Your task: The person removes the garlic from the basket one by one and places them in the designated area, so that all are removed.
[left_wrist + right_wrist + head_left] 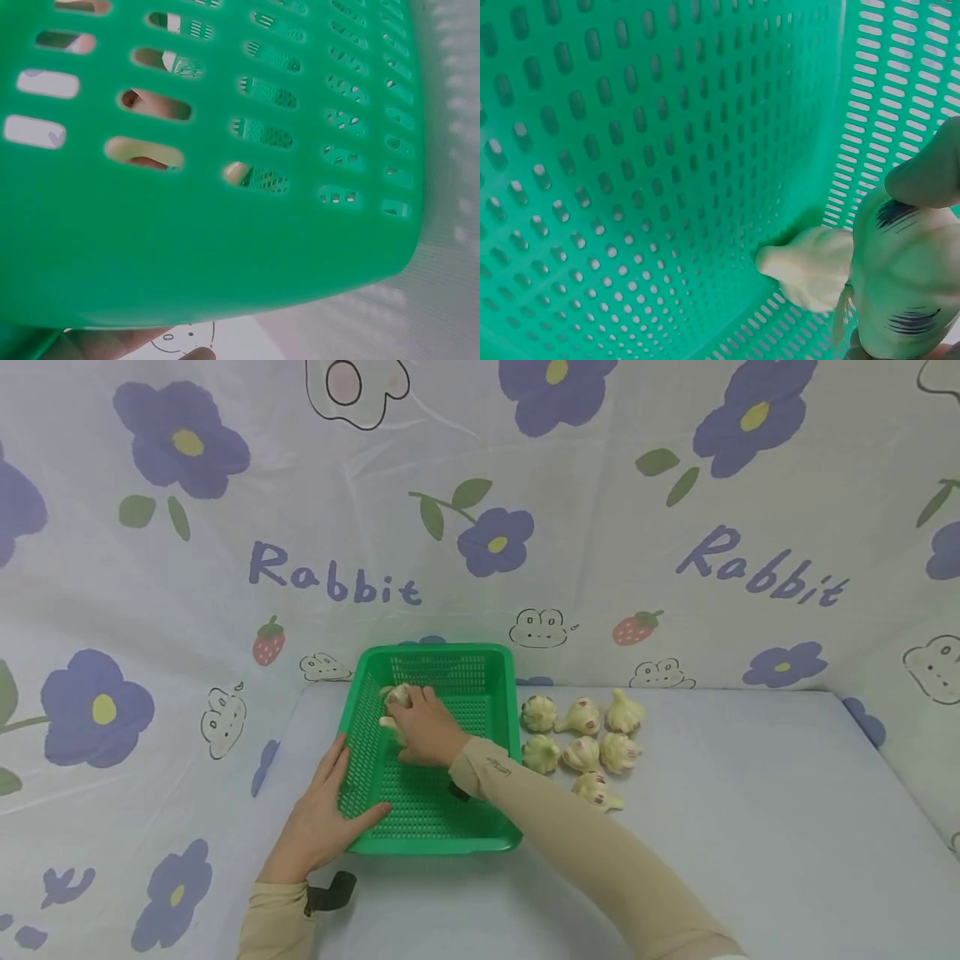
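Note:
My right hand reaches into a green plastic basket and grips a garlic bulb with dark streaks on its skin. In the right wrist view a thumb and fingertips press opposite sides of that bulb. Beside it, a second garlic bulb lies in the basket by the slotted wall. At the basket's near left corner my left hand rests on the rim, thumb and fingers spread along it. In the left wrist view the basket's outer wall hides most of the left hand.
Several garlic bulbs stand close together on the table just right of the basket. The white table extends farther right. A patterned cloth with flowers and lettering hangs behind and at the sides.

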Demonstrator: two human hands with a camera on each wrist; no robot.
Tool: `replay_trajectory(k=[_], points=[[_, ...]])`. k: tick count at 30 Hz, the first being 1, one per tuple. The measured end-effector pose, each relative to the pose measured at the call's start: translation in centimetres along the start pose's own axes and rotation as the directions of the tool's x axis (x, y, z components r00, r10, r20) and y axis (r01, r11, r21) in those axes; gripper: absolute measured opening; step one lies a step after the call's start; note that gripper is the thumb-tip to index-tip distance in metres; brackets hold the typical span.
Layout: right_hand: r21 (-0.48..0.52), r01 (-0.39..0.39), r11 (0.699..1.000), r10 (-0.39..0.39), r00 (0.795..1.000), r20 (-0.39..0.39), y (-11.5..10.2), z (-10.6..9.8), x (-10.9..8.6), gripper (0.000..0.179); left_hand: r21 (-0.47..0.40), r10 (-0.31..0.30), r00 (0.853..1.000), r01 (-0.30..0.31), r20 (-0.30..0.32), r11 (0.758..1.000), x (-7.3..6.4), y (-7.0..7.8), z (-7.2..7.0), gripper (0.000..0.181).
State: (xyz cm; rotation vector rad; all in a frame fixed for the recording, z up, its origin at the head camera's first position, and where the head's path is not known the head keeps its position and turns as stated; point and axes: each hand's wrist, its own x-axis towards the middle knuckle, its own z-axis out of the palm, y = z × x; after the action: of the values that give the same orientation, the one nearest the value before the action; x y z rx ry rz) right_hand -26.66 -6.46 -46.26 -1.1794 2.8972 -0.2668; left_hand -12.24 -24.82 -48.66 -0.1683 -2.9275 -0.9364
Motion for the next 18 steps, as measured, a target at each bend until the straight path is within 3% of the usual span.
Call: replay_trajectory(k=[10,18], points=[[0.010,0.027,1.000,-0.027,1.000,0.008,1.2,-1.9,-2.8,0.082,0.006,-0.019,1.000,0.018,0.013,1.000,0.1,0.0,0.3,0.112],[0.150,0.058,0.987,-0.054,0.998,-0.032,2.5,-5.1,-6.2,0.055,0.003,-0.018,1.000,0.018,0.017,1.000,0.0,-0.1,0.2,0.114]])
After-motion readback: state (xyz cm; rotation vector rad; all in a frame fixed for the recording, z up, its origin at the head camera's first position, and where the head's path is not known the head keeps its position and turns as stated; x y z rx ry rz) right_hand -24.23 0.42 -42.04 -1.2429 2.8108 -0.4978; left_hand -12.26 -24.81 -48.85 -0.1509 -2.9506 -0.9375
